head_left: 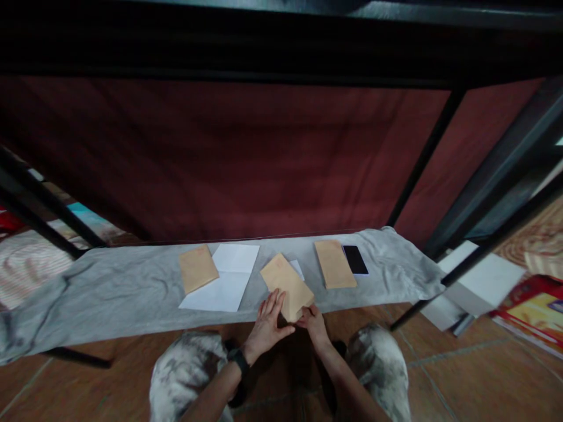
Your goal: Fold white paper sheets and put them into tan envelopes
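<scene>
A brown paper envelope (288, 282) lies slanted near the front edge of the cloth-covered bench, its lower end close to me. My left hand (269, 323), with a dark watch on the wrist, rests on its lower left side, fingers laid out and thumb apart. At the lower right end, my right hand (313, 323) has its fingers closed on the envelope's edge, where a flap seems lifted. Partly behind the envelope shows a small piece of white paper (298, 269). To the left, another brown envelope (197, 268) overlaps a creased white sheet (226, 291).
Farther right on the grey cloth (132, 293) are a third brown envelope (335, 265) and a dark-screened phone (355, 259) touching it. A dark red panel (264, 164) and black metal bars (424, 158) stand behind. White boxes (481, 278) sit on the tiled floor at right.
</scene>
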Demonstrator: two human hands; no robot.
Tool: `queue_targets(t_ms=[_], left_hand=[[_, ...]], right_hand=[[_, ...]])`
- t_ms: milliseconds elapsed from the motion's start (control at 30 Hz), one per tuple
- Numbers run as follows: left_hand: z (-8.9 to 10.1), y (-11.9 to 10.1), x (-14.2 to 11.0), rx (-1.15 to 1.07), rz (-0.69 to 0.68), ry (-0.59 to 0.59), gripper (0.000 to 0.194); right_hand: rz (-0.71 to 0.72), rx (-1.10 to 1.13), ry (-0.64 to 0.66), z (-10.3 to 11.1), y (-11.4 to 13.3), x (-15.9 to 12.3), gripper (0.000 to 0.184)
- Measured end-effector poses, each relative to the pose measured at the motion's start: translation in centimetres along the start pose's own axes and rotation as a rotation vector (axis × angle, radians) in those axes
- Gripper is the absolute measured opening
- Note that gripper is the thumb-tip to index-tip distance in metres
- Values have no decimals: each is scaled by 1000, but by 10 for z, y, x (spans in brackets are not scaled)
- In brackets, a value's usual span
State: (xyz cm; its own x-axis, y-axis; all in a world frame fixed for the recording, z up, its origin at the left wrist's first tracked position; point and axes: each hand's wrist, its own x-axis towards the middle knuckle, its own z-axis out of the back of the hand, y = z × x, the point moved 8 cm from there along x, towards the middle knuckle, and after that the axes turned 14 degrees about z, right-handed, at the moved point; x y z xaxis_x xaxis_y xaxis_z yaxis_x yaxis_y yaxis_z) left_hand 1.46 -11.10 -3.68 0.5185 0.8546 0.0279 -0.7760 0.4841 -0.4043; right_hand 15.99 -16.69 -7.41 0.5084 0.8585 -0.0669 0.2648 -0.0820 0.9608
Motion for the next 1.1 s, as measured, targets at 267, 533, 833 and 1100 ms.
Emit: queue_targets(t_ms=[267, 533, 833, 1100], left_hand=[[78, -50, -7, 148, -241, -255, 120], [115, -72, -17, 50, -359, -326, 143], [129, -73, -45, 8, -471, -324, 133], [126, -62, -56, 14, -359, -357, 117]], right_hand=[[451, -641, 233, 16, 112, -6, 24], [549, -615, 539, -17, 178, -42, 31], [313, -353, 564, -35, 195, -64, 42], [348, -452, 458, -30, 187, -62, 32]])
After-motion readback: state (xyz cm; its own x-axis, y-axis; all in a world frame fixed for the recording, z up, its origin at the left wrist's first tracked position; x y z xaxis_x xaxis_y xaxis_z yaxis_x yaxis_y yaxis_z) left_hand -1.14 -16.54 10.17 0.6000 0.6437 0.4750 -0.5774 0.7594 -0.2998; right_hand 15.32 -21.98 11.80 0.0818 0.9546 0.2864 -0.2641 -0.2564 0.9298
